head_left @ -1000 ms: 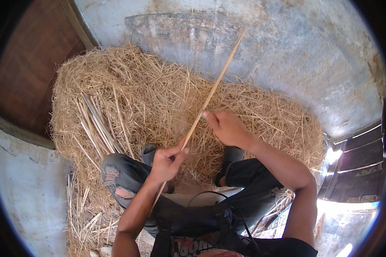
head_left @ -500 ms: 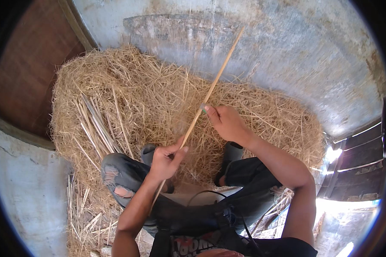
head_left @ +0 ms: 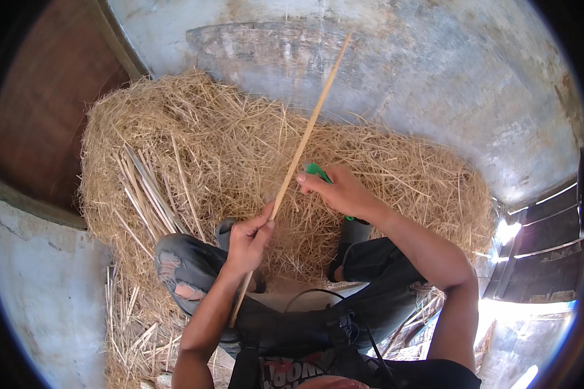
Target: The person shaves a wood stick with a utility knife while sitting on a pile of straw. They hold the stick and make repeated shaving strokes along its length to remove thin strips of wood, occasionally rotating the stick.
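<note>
A long, thin bamboo strip [head_left: 316,108] slants up and away from my lap, its far end in front of the wall. My left hand [head_left: 248,241] is closed around its lower part, and the near end passes under my wrist toward my lap. My right hand [head_left: 334,189] grips a green-handled knife [head_left: 318,172] just right of the strip, a little apart from it. Most of the handle is covered by my fingers, and the blade is hard to make out.
Dry straw or shavings [head_left: 227,142] lie heaped before my feet. A bundle of pale strips [head_left: 146,194] rests on the heap at left. A stained wall [head_left: 435,71] rises behind, with a brown panel [head_left: 52,104] at far left and dark slats [head_left: 538,253] at right.
My right hand has drawn back from the strip and turned, so more of the green handle shows. The strip's far end has swung slightly left, and my left hand has shifted slightly left.
</note>
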### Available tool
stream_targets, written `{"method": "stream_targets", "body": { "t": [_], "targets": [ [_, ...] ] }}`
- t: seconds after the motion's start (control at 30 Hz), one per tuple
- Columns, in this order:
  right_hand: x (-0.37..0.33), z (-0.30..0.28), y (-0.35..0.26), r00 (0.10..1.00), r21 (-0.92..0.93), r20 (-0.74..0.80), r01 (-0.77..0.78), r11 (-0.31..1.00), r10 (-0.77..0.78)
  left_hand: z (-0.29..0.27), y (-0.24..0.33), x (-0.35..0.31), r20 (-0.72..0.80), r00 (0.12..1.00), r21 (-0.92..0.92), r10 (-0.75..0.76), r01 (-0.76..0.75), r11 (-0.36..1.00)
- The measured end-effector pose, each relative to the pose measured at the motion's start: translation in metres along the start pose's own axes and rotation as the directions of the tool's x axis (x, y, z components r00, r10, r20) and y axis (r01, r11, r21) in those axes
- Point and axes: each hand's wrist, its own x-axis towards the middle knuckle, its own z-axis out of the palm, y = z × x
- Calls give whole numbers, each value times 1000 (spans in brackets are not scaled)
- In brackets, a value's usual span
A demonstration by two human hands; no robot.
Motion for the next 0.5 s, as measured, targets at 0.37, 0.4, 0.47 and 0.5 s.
{"method": "stream_targets", "body": {
  "t": [0.37, 0.4, 0.47, 0.5],
  "targets": [
    [-23, 36, 1, 782, -10, 408, 520, 854, -471, 3, 12, 11, -121, 993, 101, -4, 16, 995],
    [-24, 32, -1, 750, -69, 553, 475, 877, -363, 0, 21, 12, -130, 991, 77, -30, 40, 996],
    [-21, 27, 0, 846, -145, 464, 365, 920, -263, -1, 20, 13, -183, 983, 18, 4, -1, 1000],
    [-19, 26, 0, 884, -176, 416, 308, 935, -213, -2, 22, 13, -212, 977, -8, 20, -23, 1000]
  ]
}}
